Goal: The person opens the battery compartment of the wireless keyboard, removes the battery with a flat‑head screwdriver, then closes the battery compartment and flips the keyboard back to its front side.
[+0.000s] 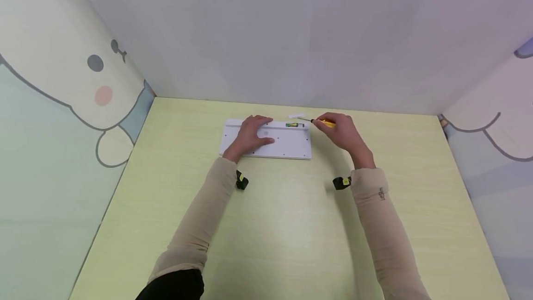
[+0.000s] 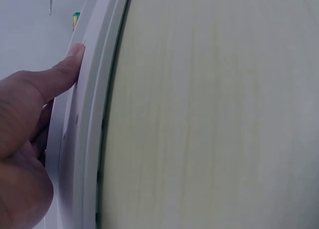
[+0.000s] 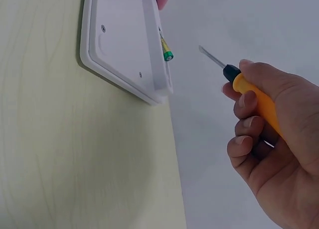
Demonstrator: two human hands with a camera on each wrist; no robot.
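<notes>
A pale green table [image 1: 291, 226] fills the space between the walls. Near its far edge, about midway along, lies a white keyboard [image 1: 287, 145] turned face down, its long side parallel to that edge. The person's left hand [image 1: 250, 135] rests flat on the keyboard's left half, fingers relaxed and spread, thumb against its near rim. The right hand [image 1: 343, 133] hovers just off the keyboard's right end, fingers curled round the yellow handle of a screwdriver [image 3: 249, 92], blade aimed toward the keyboard's far right corner. There a green battery [image 1: 294, 125] sits in its open slot. A small white cover [image 1: 296, 116] lies just behind the keyboard, by the far edge.
</notes>
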